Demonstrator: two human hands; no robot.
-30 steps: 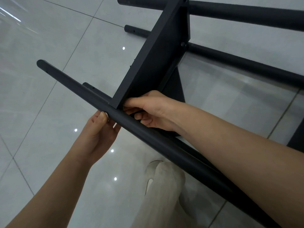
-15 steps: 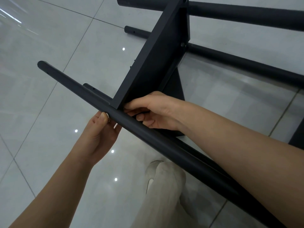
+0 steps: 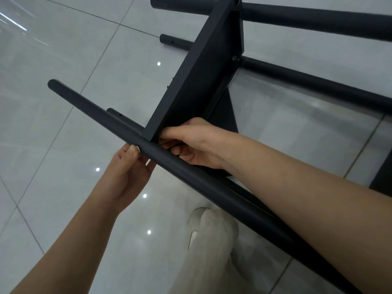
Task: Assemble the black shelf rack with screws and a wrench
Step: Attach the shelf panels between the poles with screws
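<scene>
Letting the near tube [image 3: 191, 172] slide is the main danger now. It lies across the near end of the upright panel [image 3: 197, 77]. If it shifts, I judge its hole will no longer meet the hole in the panel, and a screw would go in crooked or not at all. No screw for this joint and no wrench can be seen, so treat the joint as loose.

Your left hand [image 3: 125, 175] grasps the tube from below, with the thumb pressed on its near side just left of the panel; the other fingers are hidden behind the tube. Your right hand [image 3: 195, 143] reaches over the tube to the panel's corner with curled fingers. I cannot tell if they hold something, because the tube covers them. They could be pinched between tube and panel if the tube rolls toward them. The long free end at the left could also lever the joint apart.

The rack is matte black and partly built, and it rests on the glossy tiled floor [image 3: 63, 60]. 2 far tubes [image 3: 318, 18] [image 3: 318, 83] meet the panel at its far end, where 1 bolt head [image 3: 234, 58] shows. 1 more tube [image 3: 121, 117] lies just behind the near one. Small holes show near the left ends.
</scene>
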